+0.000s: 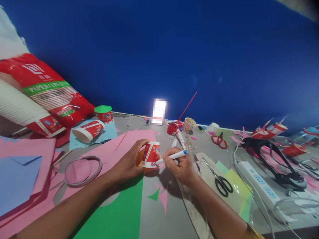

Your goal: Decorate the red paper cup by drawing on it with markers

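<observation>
My left hand [133, 159] is wrapped round a red and white printed paper cup [152, 154] and holds it over the table. Between the fingers of my right hand [180, 166] is a white marker [175, 155] with a blue end. Its tip meets the lower right side of the cup, or comes very close; I cannot tell which. Below the hands lie a green paper sheet [117, 209] and pink paper scraps [163, 199]. A large pink sheet [124, 142] extends behind my left hand.
At left are a bag of paper cups [50, 86], a tipped cup [88, 131] and a tape roll [97, 169]. Black-handled scissors [223, 186] rest on a cloth at right, near a power strip [261, 186] and a black headset-like frame [276, 162]. A lit, blurred screen [159, 111] stands behind.
</observation>
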A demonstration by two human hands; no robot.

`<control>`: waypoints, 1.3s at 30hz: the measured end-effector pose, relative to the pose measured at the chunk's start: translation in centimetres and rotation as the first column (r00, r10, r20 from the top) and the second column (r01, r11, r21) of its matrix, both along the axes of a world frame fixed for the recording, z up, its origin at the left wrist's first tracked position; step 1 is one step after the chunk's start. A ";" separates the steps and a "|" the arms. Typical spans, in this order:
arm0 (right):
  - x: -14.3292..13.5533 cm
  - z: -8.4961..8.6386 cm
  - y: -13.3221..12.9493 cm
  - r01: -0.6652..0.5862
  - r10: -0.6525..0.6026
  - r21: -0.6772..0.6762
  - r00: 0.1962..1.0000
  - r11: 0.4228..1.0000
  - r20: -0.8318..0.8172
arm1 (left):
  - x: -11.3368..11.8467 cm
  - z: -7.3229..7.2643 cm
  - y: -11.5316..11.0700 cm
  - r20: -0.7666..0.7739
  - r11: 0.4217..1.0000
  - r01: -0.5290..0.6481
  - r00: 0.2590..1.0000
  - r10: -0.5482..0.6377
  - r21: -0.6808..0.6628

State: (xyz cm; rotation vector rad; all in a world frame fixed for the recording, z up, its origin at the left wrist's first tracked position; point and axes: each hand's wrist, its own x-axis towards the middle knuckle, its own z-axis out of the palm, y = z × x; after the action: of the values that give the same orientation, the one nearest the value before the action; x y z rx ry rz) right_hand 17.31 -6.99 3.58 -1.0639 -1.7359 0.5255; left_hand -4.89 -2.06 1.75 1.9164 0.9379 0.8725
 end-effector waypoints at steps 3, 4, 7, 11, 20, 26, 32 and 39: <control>0.0 0.0 0.0 -0.005 0.005 -0.012 1.000 1.000 0.004 | -0.1 0.0 0.0 -0.009 1.000 -0.001 1.000 0.001 0.000; 0.0 0.0 0.0 -0.007 0.007 -0.011 1.000 1.000 0.002 | -0.1 0.0 0.0 -0.014 1.000 -0.004 1.000 0.004 0.000; -0.2 0.0 -0.1 -0.012 0.012 -0.006 1.000 1.000 -0.014 | -0.1 -0.1 0.0 -0.024 1.000 -0.008 1.000 0.008 0.012; -0.2 0.0 -0.1 -0.001 0.001 -0.008 1.000 1.000 -0.024 | 0.0 -0.1 -0.1 -0.020 0.999 -0.018 1.000 0.019 0.029; 0.9 -0.6 0.3 0.135 -0.122 0.050 0.972 0.990 -0.200 | -0.3 -0.8 0.4 0.183 0.991 0.008 0.983 0.016 -0.132; 1.4 -0.7 1.2 -0.072 0.060 -0.134 0.994 0.988 -0.090 | -0.1 0.1 0.1 0.431 0.932 0.193 0.901 -0.046 -0.305; 1.5 -0.9 1.4 -0.160 0.154 -0.186 0.987 0.969 -0.044 | 0.0 0.6 -0.4 0.446 0.890 0.282 0.889 -0.102 -0.359; 2.1 -1.2 1.7 -0.099 0.121 -0.160 0.984 0.982 0.132 | -0.8 -0.3 0.3 0.481 0.867 0.340 0.866 -0.137 -0.364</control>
State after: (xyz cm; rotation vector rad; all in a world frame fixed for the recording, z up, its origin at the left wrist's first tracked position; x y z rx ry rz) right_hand 19.44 -5.31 2.41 -1.1400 -1.9119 0.6756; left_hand -5.71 -1.77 1.45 1.3284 0.5360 0.8114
